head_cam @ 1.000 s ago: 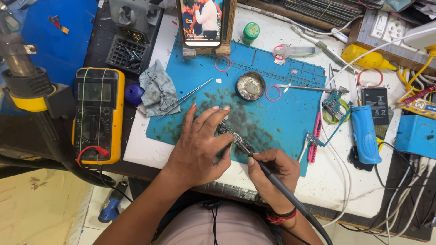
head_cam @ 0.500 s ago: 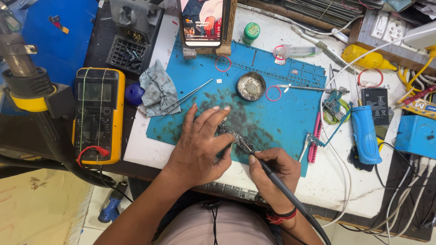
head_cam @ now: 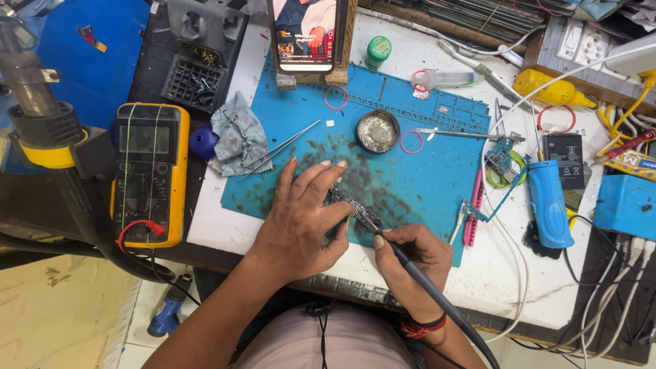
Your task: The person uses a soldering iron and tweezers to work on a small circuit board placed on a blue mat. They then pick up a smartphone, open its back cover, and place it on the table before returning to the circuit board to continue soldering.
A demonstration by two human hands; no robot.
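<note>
While the left hand lies flat with fingers spread, pinning a small circuit board to the blue mat, the right hand grips a soldering iron whose tip touches the board's near end. The board sits low on the mat, near its front edge. Tweezers lie at ten o'clock, a round tin at one o'clock. Bare mat opens toward three o'clock; a yellow multimeter crowds the surface at nine.
</note>
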